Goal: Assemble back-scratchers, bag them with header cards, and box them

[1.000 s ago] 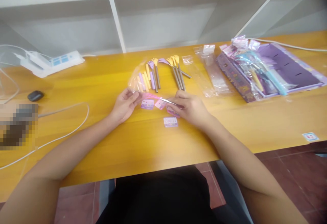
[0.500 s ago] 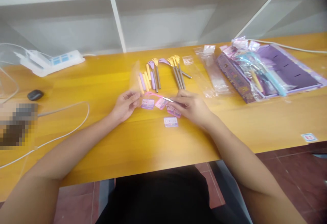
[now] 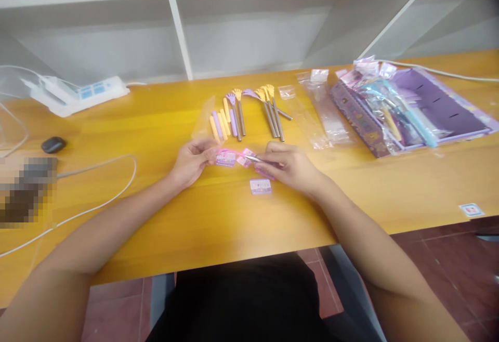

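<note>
A thin pink strip (image 3: 231, 151) spans the space between my hands. Its left end is pinched in the fingers of my left hand (image 3: 195, 160). My right hand (image 3: 290, 165) is closed on a slim silver tool (image 3: 252, 158), whose tip meets the strip's right end. Small purple and pink printed cards lie below: one (image 3: 225, 160) beside my left fingertips, one (image 3: 245, 158) under the tool, one partly hidden by my right fingers, and one (image 3: 260, 186) nearer the front edge. Beyond the hands are yellow and purple sticks (image 3: 221, 125) and hand-shaped heads on metal rods (image 3: 273, 116).
Clear plastic bags (image 3: 329, 118) lie right of the rods. A purple box (image 3: 460, 108) with wrapped items stands at the back right. On the left are a power strip (image 3: 93, 92), a black mouse (image 3: 53, 145) and a white cable (image 3: 128, 181).
The pink strip and the silver tool's tip have dropped slightly toward the cards. The tool now points a little more to the left; both hands have shifted slightly.
</note>
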`<action>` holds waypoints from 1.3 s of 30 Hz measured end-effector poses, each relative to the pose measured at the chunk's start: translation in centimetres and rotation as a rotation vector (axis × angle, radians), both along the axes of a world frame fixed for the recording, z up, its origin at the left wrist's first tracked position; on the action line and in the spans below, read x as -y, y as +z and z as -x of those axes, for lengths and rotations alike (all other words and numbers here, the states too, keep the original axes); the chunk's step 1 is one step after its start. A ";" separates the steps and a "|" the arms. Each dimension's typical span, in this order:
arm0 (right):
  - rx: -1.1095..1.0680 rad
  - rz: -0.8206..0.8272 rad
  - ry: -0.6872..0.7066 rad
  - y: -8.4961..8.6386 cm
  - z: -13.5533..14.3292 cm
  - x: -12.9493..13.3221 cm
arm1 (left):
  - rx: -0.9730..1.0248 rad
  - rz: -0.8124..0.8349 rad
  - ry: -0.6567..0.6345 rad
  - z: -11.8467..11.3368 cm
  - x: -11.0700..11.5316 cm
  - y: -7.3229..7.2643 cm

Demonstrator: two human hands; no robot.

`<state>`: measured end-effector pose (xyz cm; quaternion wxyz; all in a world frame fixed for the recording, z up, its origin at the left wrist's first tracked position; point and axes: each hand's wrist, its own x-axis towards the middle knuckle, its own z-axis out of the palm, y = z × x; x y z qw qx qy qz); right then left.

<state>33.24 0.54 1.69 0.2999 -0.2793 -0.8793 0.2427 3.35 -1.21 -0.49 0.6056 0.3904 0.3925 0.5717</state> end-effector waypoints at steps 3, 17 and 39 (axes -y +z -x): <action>-0.004 -0.003 -0.014 0.1 0.0 0.0 | -0.002 0.025 0.025 0.1 0.0 -0.1; -0.048 0.085 -0.025 0.2 0.3 0.3 | -0.021 -0.001 -0.022 -0.1 0.1 -0.2; 0.053 0.205 -0.115 -0.1 -0.3 -0.3 | -0.109 -0.103 0.084 0.0 0.1 -0.4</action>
